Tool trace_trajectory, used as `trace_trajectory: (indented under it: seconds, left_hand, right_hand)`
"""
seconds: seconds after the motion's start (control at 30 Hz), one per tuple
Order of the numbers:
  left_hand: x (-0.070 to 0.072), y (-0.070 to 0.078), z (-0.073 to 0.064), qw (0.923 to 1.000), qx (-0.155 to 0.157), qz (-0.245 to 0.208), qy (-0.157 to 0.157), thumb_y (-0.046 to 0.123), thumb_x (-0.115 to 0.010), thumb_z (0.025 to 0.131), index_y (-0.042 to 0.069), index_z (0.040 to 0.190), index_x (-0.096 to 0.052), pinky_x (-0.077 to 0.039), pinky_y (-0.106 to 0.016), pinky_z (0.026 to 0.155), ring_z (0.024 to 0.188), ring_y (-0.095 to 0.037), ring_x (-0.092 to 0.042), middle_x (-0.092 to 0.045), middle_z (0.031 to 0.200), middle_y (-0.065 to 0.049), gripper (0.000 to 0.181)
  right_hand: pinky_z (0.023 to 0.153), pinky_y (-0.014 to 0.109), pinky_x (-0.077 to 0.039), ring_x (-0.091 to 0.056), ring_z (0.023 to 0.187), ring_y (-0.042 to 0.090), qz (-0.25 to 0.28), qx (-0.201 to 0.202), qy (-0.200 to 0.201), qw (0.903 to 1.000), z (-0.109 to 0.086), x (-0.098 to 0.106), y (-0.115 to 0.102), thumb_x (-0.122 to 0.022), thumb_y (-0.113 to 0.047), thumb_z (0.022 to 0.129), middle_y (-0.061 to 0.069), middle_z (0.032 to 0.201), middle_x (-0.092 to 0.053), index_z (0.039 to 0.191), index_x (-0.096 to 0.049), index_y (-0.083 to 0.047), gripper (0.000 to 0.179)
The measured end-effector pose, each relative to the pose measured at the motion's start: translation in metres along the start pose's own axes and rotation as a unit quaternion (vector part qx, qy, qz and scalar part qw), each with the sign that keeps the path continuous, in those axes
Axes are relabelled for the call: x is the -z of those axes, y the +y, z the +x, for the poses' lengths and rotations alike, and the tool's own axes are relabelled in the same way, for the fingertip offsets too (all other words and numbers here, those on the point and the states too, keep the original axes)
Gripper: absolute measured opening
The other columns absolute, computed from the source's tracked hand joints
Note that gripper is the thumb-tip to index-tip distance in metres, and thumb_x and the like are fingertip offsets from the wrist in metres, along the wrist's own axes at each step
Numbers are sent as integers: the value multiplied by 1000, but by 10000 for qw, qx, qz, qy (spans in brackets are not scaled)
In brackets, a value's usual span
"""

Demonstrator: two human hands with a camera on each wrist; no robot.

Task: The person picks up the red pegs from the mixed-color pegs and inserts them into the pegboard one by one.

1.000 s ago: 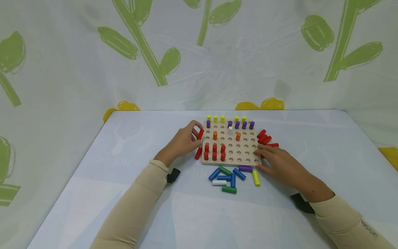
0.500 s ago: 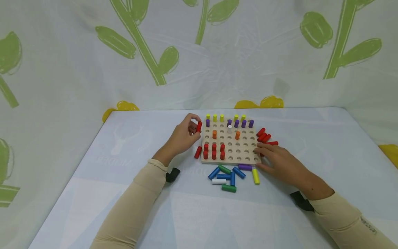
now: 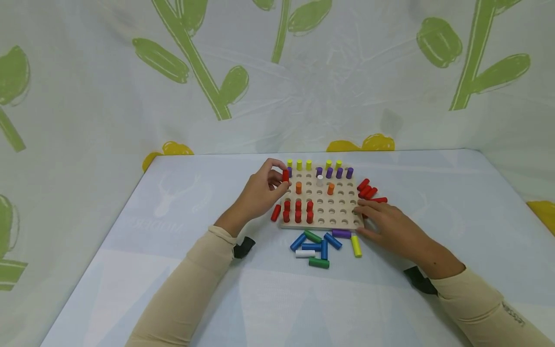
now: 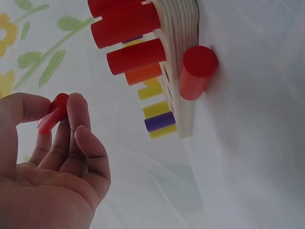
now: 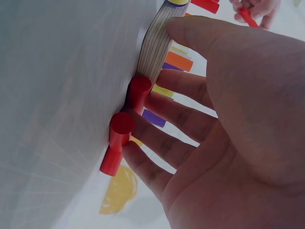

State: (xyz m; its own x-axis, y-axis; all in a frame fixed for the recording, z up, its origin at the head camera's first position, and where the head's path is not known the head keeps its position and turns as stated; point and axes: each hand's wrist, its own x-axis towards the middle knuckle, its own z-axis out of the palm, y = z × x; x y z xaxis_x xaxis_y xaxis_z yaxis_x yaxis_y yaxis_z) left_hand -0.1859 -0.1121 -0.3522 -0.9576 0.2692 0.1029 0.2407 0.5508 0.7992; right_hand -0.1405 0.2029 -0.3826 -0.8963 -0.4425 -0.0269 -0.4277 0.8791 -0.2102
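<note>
My left hand (image 3: 259, 190) pinches a red peg (image 3: 285, 175) between thumb and fingers, held nearly upright above the far left part of the wooden pegboard (image 3: 323, 228). In the left wrist view the same red peg (image 4: 53, 113) sits at the fingertips, apart from the board. My right hand (image 3: 392, 230) rests at the board's near right edge. In the right wrist view its thumb touches the layered side of the board (image 5: 155, 45), and its extended fingers lie beside loose red pegs (image 5: 122, 125). Yellow, purple, orange, white and red pegs stand in the board's holes.
One loose red peg (image 3: 275, 212) lies left of the board, and several red pegs (image 3: 367, 192) lie to its right. In front are blue pegs (image 3: 311, 246), green pegs (image 3: 319, 262), a white peg (image 3: 305, 253), a purple peg (image 3: 341, 233) and a yellow peg (image 3: 356, 246).
My left hand has raised the red peg from beside the board, brought it nearly upright and moved it right, over the board's left part. My right hand has stayed in place.
</note>
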Motion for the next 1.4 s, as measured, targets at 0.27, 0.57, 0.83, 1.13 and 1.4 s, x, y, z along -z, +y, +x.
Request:
trace_trajectory:
  seconds: [0.27, 0.57, 0.83, 1.13, 1.4]
  left_hand:
    - [-4, 10, -4, 9999, 14, 82, -91, 19, -64, 98, 18, 126, -44, -55, -30, 81, 92, -19, -62, -73, 105, -4, 35]
    - [-11, 17, -8, 9994, -63, 135, -317, 16, -63, 97, 17, 122, -44, -57, -30, 85, 92, -19, -63, -73, 109, -6, 31]
    - [-17, 21, -11, 9989, -287, 121, -355, 16, -67, 95, 16, 117, -47, -56, -29, 85, 92, -16, -65, -73, 106, -3, 30]
    - [-23, 25, -15, 9971, -607, 230, -388, 15, -72, 92, 16, 112, -51, -55, -26, 79, 91, -14, -65, -72, 103, -1, 30]
    - [-28, 29, -18, 9969, -609, 214, -442, 12, -74, 90, 13, 113, -54, -59, -37, 87, 94, -16, -65, -72, 104, -3, 30]
  right_hand:
    - [102, 61, -47, -50, 132, 45, 1, -18, -18, 10000, 0, 1, -1, -79, -31, 86, 19, 148, -52, 138, -59, -10, 60]
    - [102, 61, -47, -50, 133, 45, 12, -35, -42, 10000, 0, 0, -1, -79, -31, 85, 19, 148, -52, 138, -59, -10, 60]
    - [102, 62, -46, -50, 133, 45, 16, -26, -40, 10000, 0, 0, -1, -79, -31, 86, 19, 148, -52, 138, -59, -11, 59]
    - [102, 61, -47, -51, 132, 44, -36, 45, 49, 10000, 0, -1, 0, -79, -31, 86, 19, 147, -53, 136, -61, -10, 58]
    - [101, 61, -48, -52, 131, 45, -20, 74, 96, 9999, 0, -3, 1, -79, -30, 86, 19, 146, -53, 136, -61, -10, 57]
